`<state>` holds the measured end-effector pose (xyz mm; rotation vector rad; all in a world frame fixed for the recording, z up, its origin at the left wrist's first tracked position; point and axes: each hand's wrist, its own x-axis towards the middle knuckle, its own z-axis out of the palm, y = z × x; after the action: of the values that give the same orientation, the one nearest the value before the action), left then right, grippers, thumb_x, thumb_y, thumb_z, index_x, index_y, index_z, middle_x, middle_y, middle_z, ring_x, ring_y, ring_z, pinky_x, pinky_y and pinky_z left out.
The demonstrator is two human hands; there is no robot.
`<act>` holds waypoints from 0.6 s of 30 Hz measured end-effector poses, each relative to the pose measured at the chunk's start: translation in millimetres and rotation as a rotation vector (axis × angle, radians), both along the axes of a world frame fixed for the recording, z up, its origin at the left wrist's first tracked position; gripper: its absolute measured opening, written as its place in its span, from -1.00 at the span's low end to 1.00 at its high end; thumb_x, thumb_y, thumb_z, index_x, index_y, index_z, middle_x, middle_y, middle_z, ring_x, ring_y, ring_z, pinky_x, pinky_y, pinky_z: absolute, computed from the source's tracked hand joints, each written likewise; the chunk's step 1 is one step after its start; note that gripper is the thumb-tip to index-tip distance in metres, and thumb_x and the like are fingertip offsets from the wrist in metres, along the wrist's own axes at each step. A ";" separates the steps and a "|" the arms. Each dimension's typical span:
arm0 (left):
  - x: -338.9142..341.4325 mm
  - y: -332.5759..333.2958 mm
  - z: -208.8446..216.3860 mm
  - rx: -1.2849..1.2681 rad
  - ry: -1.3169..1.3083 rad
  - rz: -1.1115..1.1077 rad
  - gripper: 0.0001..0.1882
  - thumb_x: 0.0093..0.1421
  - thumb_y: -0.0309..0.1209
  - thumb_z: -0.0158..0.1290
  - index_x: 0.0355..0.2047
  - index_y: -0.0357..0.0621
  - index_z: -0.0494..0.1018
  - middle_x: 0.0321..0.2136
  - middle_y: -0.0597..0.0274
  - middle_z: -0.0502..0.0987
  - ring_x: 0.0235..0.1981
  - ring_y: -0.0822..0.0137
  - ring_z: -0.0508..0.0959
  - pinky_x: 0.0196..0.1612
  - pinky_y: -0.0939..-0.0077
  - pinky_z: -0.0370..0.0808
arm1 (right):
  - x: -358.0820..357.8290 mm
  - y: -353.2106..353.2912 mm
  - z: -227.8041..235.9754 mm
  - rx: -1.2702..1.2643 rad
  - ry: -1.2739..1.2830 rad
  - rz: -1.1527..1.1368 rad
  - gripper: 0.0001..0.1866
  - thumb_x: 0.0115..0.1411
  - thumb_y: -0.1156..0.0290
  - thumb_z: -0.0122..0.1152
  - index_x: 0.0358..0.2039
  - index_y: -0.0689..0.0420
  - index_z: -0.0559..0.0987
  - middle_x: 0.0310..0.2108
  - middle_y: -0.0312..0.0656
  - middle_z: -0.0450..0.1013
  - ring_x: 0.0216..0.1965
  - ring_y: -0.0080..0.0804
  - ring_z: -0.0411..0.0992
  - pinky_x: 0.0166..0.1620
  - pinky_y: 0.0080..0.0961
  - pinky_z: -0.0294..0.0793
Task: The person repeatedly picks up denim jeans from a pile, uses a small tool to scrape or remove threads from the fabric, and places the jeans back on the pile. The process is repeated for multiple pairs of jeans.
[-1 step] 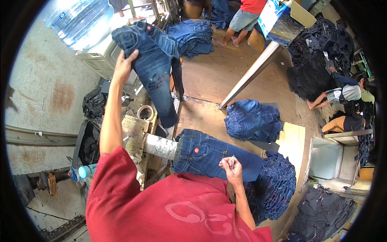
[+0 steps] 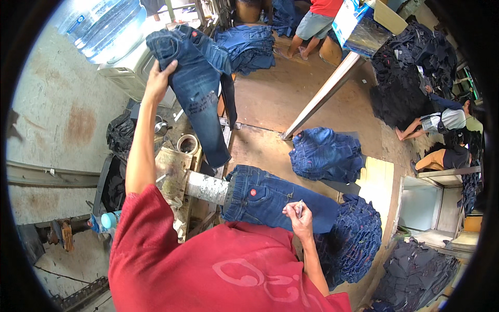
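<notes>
Elastic-waist jeans [image 2: 273, 192] lie in front of us, waistband [image 2: 230, 192] at a whitish cylinder [image 2: 206, 187], best kept smooth, we judge, while our right hand [image 2: 300, 219] pinches a slim tool [image 2: 300, 205]. Our left hand [image 2: 161, 78] grips a faded second pair [image 2: 200, 101].

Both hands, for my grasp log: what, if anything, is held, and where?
Left hand: jeans, by the edge below the waist. Right hand: small object, part unclear.
</notes>
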<state>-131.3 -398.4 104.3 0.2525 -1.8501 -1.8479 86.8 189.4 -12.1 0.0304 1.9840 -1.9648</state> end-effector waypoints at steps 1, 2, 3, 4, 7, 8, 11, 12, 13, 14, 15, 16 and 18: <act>-7.0 -7.7 4.2 0.016 -0.029 0.001 -0.50 0.42 -0.41 0.28 0.30 -0.25 0.46 0.13 0.14 0.65 0.09 0.30 0.64 0.21 0.33 0.57 | 3.2 2.4 -1.2 0.004 0.003 -0.008 -0.85 0.44 0.45 0.36 -0.24 0.25 0.58 -0.31 -0.19 0.62 -0.25 -0.50 0.61 -0.09 -0.47 0.66; -12.6 -15.0 6.8 0.022 -0.062 0.021 -0.50 0.42 -0.40 0.28 0.31 -0.24 0.46 0.11 0.15 0.65 0.08 0.30 0.63 0.19 0.33 0.57 | 5.7 4.4 -2.0 0.007 0.005 -0.014 -0.85 0.44 0.46 0.35 -0.25 0.24 0.58 -0.31 -0.19 0.62 -0.26 -0.50 0.61 -0.09 -0.47 0.66; -17.2 -21.1 7.6 0.042 -0.077 0.018 -0.51 0.42 -0.40 0.28 0.30 -0.24 0.47 0.10 0.16 0.65 0.07 0.31 0.64 0.18 0.33 0.58 | 8.1 7.1 -2.6 0.022 -0.005 -0.018 -0.84 0.44 0.46 0.35 -0.26 0.24 0.57 -0.31 -0.17 0.63 -0.26 -0.49 0.62 -0.09 -0.47 0.67; -20.7 -26.9 7.6 0.061 -0.090 0.015 -0.52 0.42 -0.39 0.29 0.29 -0.24 0.48 0.09 0.17 0.66 0.06 0.31 0.64 0.18 0.33 0.58 | 9.7 8.8 -3.5 0.036 0.006 -0.007 -0.80 0.46 0.43 0.33 -0.30 0.19 0.51 -0.30 -0.16 0.63 -0.25 -0.46 0.64 -0.11 -0.47 0.67; -25.2 -39.4 3.0 0.122 -0.102 0.024 -0.53 0.41 -0.37 0.30 0.27 -0.22 0.50 0.07 0.19 0.67 0.04 0.32 0.65 0.16 0.32 0.59 | 13.3 14.4 -4.6 0.079 0.028 0.002 -0.68 0.50 0.38 0.30 -0.38 0.08 0.37 -0.27 -0.13 0.63 -0.24 -0.41 0.67 -0.14 -0.45 0.69; -25.5 -42.5 1.4 0.149 -0.105 0.019 -0.53 0.40 -0.37 0.31 0.26 -0.21 0.51 0.07 0.19 0.67 0.04 0.32 0.65 0.15 0.31 0.59 | 13.7 15.6 -5.3 0.051 0.020 -0.016 -0.73 0.48 0.41 0.31 -0.35 0.13 0.42 -0.28 -0.15 0.63 -0.24 -0.43 0.65 -0.13 -0.45 0.68; -26.1 -50.6 -0.5 0.184 -0.135 0.039 -0.52 0.37 -0.43 0.34 0.24 -0.26 0.52 0.06 0.12 0.69 0.02 0.27 0.68 0.15 0.33 0.62 | 14.3 18.8 -6.7 -0.012 0.032 -0.046 -0.78 0.46 0.47 0.33 -0.34 0.20 0.49 -0.30 -0.17 0.61 -0.24 -0.49 0.62 -0.11 -0.47 0.66; -26.5 -52.6 -0.7 0.193 -0.140 0.030 -0.52 0.36 -0.42 0.35 0.23 -0.25 0.53 0.05 0.12 0.69 0.02 0.27 0.68 0.15 0.32 0.61 | 14.3 19.6 -7.1 0.017 0.041 -0.034 -0.74 0.47 0.44 0.32 -0.36 0.15 0.44 -0.29 -0.16 0.62 -0.24 -0.46 0.63 -0.12 -0.45 0.68; -26.6 -54.6 -0.9 0.202 -0.145 0.035 -0.52 0.35 -0.41 0.35 0.23 -0.25 0.54 0.05 0.13 0.69 0.02 0.26 0.68 0.16 0.31 0.61 | 13.9 20.0 -7.9 0.035 0.055 -0.026 -0.69 0.48 0.41 0.31 -0.38 0.11 0.39 -0.28 -0.14 0.62 -0.24 -0.43 0.65 -0.14 -0.43 0.69; -26.9 -56.4 -1.2 0.218 -0.163 0.052 -0.52 0.35 -0.40 0.36 0.22 -0.25 0.54 0.04 0.13 0.69 0.02 0.26 0.68 0.16 0.30 0.61 | 13.6 20.4 -8.3 0.054 0.070 -0.018 -0.65 0.49 0.37 0.30 -0.41 0.06 0.33 -0.27 -0.13 0.63 -0.24 -0.40 0.67 -0.15 -0.41 0.71; -27.3 -58.1 -1.9 0.214 -0.161 0.047 -0.52 0.34 -0.40 0.37 0.21 -0.25 0.55 0.04 0.13 0.69 0.02 0.26 0.68 0.16 0.30 0.60 | 12.9 20.4 -9.0 0.059 0.058 -0.014 -0.65 0.49 0.38 0.30 -0.40 0.06 0.34 -0.27 -0.12 0.63 -0.24 -0.40 0.67 -0.15 -0.41 0.71; -27.1 -59.8 -3.2 0.217 -0.172 0.054 -0.52 0.33 -0.40 0.38 0.21 -0.25 0.56 0.04 0.13 0.70 0.02 0.26 0.68 0.16 0.29 0.60 | 12.4 20.2 -9.4 0.065 0.047 -0.009 -0.66 0.49 0.38 0.30 -0.40 0.06 0.35 -0.27 -0.12 0.63 -0.24 -0.40 0.67 -0.15 -0.41 0.71; -27.0 -63.4 -7.0 0.218 -0.174 0.068 -0.53 0.31 -0.40 0.40 0.18 -0.25 0.57 0.02 0.14 0.70 0.01 0.26 0.68 0.16 0.29 0.59 | 11.2 19.3 -10.1 0.068 0.032 -0.014 -0.67 0.49 0.38 0.29 -0.40 0.06 0.35 -0.27 -0.12 0.63 -0.24 -0.40 0.67 -0.15 -0.41 0.71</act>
<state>-158.4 -461.8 97.3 0.5624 -1.7247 -2.0359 98.1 208.7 -22.2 0.0300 2.0762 -1.9176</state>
